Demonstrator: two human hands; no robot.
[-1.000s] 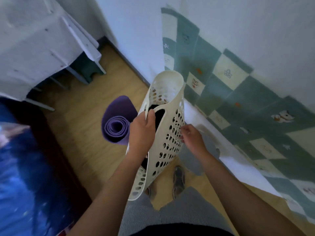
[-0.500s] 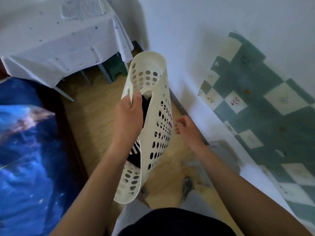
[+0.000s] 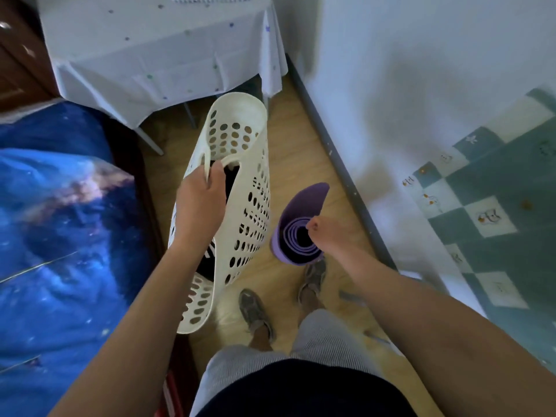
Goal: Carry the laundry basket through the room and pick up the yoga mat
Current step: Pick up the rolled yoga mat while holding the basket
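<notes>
A white perforated laundry basket (image 3: pixel 252 164) hangs tilted, almost vertical, in front of me, with dark striped clothing inside. My left hand (image 3: pixel 201 203) is closed around its rim handle. To the right of the basket, a rolled purple yoga mat (image 3: pixel 304 206) stands on end on the wooden floor, its spiral end facing up. My right hand (image 3: pixel 326 234) rests on the right rim of that roll, fingers curled over the edge and a fingertip over the spiral. The mat's lower end is hidden behind the roll itself.
A bed with a blue galaxy-print cover (image 3: pixel 60 236) fills the left side. At the far end of the narrow wooden floor strip (image 3: pixel 301 145) stands a table under a white cloth (image 3: pixel 156 55). A white wall with a grey skirting (image 3: pixel 346 176) runs along the right, beside a green checked blanket (image 3: pixel 496 206). My feet (image 3: pixel 255 311) stand below the mat.
The view swung left toward the table. My right hand left the basket's side and closed on the mat's rim. My left hand kept hold of the basket.
</notes>
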